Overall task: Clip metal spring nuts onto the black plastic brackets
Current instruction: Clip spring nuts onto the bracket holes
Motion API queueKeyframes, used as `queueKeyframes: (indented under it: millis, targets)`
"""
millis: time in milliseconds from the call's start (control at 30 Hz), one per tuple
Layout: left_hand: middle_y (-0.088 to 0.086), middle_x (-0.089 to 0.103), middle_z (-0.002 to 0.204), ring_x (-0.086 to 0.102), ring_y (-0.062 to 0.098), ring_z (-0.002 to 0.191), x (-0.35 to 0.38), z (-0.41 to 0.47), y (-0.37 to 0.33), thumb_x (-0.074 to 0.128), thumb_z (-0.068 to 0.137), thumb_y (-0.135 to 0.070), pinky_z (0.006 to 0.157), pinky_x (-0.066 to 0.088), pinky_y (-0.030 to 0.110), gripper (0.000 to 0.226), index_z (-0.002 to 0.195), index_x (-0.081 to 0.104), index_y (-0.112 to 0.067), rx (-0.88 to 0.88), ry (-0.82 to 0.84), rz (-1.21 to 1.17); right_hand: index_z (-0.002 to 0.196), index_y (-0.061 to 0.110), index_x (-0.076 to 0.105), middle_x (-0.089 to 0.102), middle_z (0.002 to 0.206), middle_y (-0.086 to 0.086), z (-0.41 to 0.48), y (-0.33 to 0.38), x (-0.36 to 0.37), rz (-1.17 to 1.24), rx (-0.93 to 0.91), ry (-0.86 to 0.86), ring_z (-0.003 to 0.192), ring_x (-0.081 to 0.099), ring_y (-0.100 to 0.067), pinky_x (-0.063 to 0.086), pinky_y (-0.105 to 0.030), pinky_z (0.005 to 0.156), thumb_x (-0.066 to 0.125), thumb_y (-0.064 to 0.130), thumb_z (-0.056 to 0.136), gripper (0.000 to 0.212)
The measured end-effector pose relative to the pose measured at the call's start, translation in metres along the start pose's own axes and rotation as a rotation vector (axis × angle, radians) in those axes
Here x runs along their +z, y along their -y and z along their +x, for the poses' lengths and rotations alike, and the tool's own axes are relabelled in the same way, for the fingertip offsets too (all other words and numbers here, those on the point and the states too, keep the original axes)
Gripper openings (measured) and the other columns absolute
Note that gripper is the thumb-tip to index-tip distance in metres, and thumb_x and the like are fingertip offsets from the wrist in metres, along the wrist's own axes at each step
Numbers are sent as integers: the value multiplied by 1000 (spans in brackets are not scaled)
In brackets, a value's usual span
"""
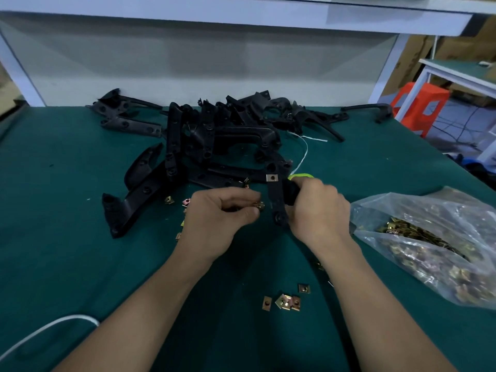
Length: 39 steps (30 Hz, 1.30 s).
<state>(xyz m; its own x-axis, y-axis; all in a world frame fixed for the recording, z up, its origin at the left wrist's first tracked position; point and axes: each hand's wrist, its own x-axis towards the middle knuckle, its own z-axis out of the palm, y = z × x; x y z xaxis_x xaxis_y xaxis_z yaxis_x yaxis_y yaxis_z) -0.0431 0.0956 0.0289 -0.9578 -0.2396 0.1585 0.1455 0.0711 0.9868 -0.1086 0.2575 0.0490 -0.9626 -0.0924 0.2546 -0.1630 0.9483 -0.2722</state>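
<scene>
My left hand (222, 213) pinches a brass spring nut (259, 205) just beside the black bracket (277, 200) that my right hand (316, 210) grips. A silver nut (272, 178) sits clipped on the bracket's far end. Right of that hand, a clear plastic bag (402, 202) holds many more nuts. Beyond both hands lies a bracket pile (214, 135), and loose nuts (285, 302) lie between my forearms.

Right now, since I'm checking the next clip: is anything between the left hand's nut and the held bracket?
Nothing visible: the spring nut in the left hand sits just beside the bracket the right hand holds.
</scene>
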Motion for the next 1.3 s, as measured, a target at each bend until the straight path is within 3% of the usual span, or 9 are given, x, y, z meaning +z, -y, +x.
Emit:
queueKeyframes:
  millis: [167,267,500,567,700,833,933,1167,1300]
  targets:
    - [0,79,81,75,8,77,2,-4,-4,83,75,7,70,54,12,33,78,82,-26,-51,80,-34,97,30,63,64,86,-3,-2,1,3,-7,18,-21,77,56,-35,34,-35,66,72,19,79,23]
    - [0,79,82,75,7,78,2,-4,-6,82,76,6,70,54,12,33,79,83,-26,-68,101,-65,93,30,63,46,72,3,-2,0,3,-2,29,-38,69,43,-30,32,-34,65,69,14,78,22]
    - [0,79,82,74,6,77,2,-6,-9,83,76,2,71,54,12,31,79,83,-28,-65,77,-70,82,31,58,35,62,8,-2,1,1,17,60,-53,68,41,-30,33,-34,65,66,14,80,19]
    - [-1,79,81,74,6,77,2,-6,-10,83,76,3,70,54,12,32,79,83,-29,-69,75,-62,81,31,56,44,66,6,-3,2,0,23,56,-39,69,42,-31,33,-34,65,66,13,81,21]
    - [1,79,78,74,6,74,1,-6,-11,85,74,4,68,53,12,26,78,83,-22,-109,69,-42,96,33,66,64,87,-4,-4,4,0,4,31,-32,72,44,-30,33,-34,67,63,10,83,27]
    - [4,78,76,72,8,69,1,-7,-12,86,71,6,64,53,13,26,77,80,-19,-179,48,-54,104,34,68,63,81,-3,-7,6,0,-60,17,-83,72,53,-34,31,-34,65,62,8,84,33]
    - [7,77,74,68,9,63,-1,-7,-14,82,72,11,59,53,16,26,76,80,-15,-242,74,-114,101,31,68,42,65,4,-9,8,-1,-89,11,-101,64,40,-30,28,-33,62,58,3,82,35]
    - [11,76,73,66,14,63,-5,-6,-17,80,73,9,59,53,18,27,90,79,-13,-324,152,-136,105,30,70,63,83,-4,-13,10,3,-80,-18,-125,65,36,-27,26,-34,61,47,4,91,38]
    - [8,75,73,66,12,63,-3,-7,-13,79,76,9,61,53,18,30,100,78,-9,-330,192,-123,102,27,70,66,82,-4,-13,10,4,-55,-36,-82,65,39,-27,29,-33,61,50,1,86,36]
